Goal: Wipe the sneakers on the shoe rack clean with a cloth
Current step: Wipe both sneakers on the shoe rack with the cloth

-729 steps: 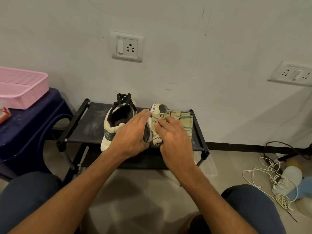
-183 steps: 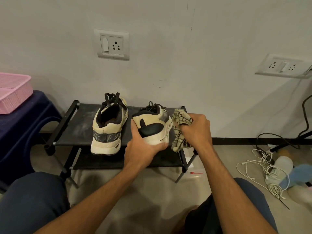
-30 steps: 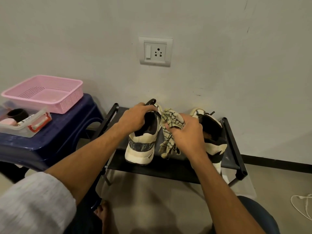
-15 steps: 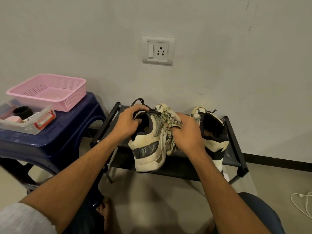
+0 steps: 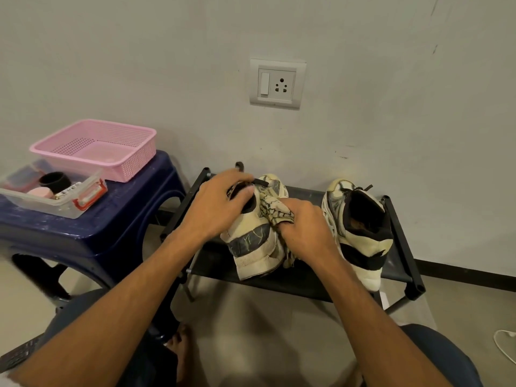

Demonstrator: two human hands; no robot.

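Note:
Two cream and black sneakers are on the black shoe rack [image 5: 402,247]. My left hand [image 5: 220,208] grips the left sneaker [image 5: 251,244] at its collar and holds it tilted, heel toward me. My right hand [image 5: 304,233] is closed on a patterned cloth [image 5: 275,209] and presses it against that sneaker's right side. The cloth's lower end hangs below my palm. The right sneaker [image 5: 360,233] stands on the rack, heel toward me, untouched.
A dark blue plastic stool [image 5: 92,233] stands left of the rack, carrying a pink basket [image 5: 97,146] and a clear box [image 5: 53,191] of small items. A wall socket [image 5: 276,83] is above the rack. A white cable [image 5: 505,344] lies on the floor at right.
My right hand with the cloth has slid down along the left sneaker's side. My left hand has kept its hold on the collar, and the sneaker stays tilted.

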